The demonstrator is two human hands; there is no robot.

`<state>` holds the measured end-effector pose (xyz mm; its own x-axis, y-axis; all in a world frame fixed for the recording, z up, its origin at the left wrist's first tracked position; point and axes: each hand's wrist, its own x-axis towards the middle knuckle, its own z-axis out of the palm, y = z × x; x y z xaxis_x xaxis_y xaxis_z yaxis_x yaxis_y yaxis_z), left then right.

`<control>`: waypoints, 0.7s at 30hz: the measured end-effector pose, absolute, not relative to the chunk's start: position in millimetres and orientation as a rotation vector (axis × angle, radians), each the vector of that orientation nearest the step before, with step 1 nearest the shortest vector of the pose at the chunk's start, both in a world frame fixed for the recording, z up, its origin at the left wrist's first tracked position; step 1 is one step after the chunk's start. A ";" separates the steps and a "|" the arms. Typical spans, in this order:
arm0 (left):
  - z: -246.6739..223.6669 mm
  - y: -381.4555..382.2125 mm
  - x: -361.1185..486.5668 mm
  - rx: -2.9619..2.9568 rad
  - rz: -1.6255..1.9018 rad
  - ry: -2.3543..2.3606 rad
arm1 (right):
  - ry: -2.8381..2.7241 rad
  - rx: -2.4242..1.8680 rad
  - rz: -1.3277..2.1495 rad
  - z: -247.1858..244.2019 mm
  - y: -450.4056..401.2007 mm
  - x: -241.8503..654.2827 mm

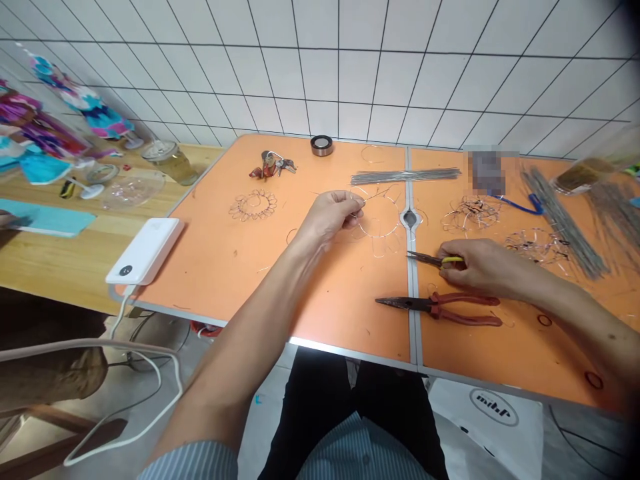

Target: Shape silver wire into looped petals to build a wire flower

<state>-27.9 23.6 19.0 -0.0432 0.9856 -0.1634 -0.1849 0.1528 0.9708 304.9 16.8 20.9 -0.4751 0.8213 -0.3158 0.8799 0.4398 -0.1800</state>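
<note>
The left hand [330, 217], at 12 o'clock, pinches a thin wire [375, 199] over looped wire [377, 230], it seems; the right hand [483, 265], at 3 o'clock, holds yellow-handled pliers [425, 259] above red-handled pliers [440, 309] on the orange worktop [330, 313].

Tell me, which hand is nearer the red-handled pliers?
Right. The right hand is just beyond the red-handled pliers, as the person sees them; the left hand is well off to their left.

A white power bank [145, 251]
</note>
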 end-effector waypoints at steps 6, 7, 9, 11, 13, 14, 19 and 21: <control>19.5 23.0 -27.7 0.962 1.213 1.157 | 2.539 1.879 -0.450 27.3 -4.9 296.7; 18.8 23.3 -27.9 0.967 1.213 1.153 | 2.526 1.966 -0.457 29.6 -6.6 296.8; 16.6 24.1 -28.2 0.979 1.209 1.151 | 2.508 2.088 -0.552 35.9 -7.8 298.3; 14.5 24.6 -28.4 1.003 1.210 1.145 | 2.513 2.192 -0.645 45.0 -7.6 300.7; 13.6 24.1 -28.2 1.033 1.212 1.135 | 2.531 2.291 -0.611 57.0 -7.3 302.4; 13.8 23.5 -27.9 1.049 1.213 1.132 | 2.544 2.290 -0.569 63.8 -7.2 302.3; 19.5 17.8 -23.3 1.126 1.201 1.105 | 2.547 1.989 -0.486 95.6 -1.7 286.7; 21.3 16.3 -20.9 1.153 1.206 1.081 | 2.616 1.851 -0.393 104.9 3.9 274.3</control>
<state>-20.9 16.3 21.3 0.0674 0.9977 -0.0026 -0.1112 0.0101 0.9938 274.3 3.9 104.9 -0.3402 0.9378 -0.0689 0.9166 0.3144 -0.2470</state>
